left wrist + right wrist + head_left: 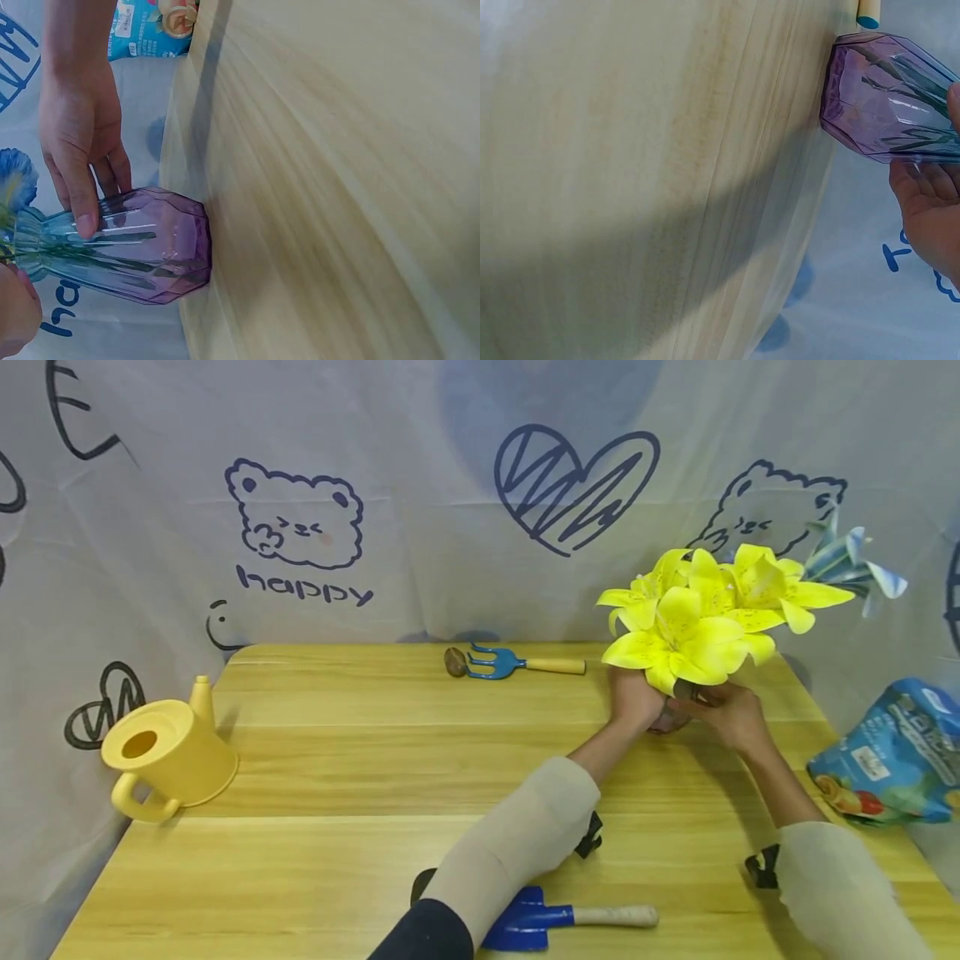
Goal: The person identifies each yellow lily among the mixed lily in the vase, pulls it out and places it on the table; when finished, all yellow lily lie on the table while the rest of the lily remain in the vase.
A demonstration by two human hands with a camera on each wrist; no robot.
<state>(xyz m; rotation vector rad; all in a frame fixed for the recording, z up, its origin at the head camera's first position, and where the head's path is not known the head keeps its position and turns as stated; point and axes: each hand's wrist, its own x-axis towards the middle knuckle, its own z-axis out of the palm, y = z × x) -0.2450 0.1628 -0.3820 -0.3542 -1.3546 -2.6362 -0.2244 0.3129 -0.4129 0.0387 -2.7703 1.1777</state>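
A faceted glass vase (172, 247), purple at the base and bluish at the neck, stands upright on the wooden table with green stems inside. Over its mouth spread yellow lilies (686, 627), and a blue flower (851, 564) sticks out to their right. My right hand (723, 714) holds the vase from the right, thumb (86, 221) on the glass and fingers (922, 180) around its side. At the vase's mouth, close beside the stems, is my left hand (636, 697). The lilies hide its fingers, and I cannot tell what they grip.
A blue hand fork (501, 662) with a wooden handle lies at the back, a brown lump (454, 662) by its tines. The yellow watering can (187, 760) stands left. A blue trowel (525, 922) lies partly under my left sleeve. At the right edge is a blue packet (892, 760).
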